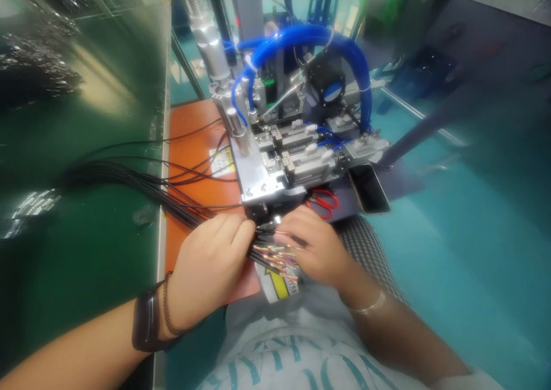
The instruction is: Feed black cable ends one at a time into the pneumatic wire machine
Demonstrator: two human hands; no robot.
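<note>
Bright light glinting off the metal plate point(260, 169) mid-view, pale glare streaking the darker green surface point(99, 240) at left, and out towards the edges everything smears into stretched blur!

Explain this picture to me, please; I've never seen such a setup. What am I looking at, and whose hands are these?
This single view comes from a camera worn on a person's head, looking down at their own bare hands; no robot is involved. The silver metal machine ahead has a thick, shiny blue tube arching over it. Thin black cables cross a flat orange surface beside it. The left hand grips their bundle, with fine coloured wires fanning out at the ends. The right hand is at those ends; exactly what its fingers hold is unclear. Red loop-shaped handles lie nearby.
</note>
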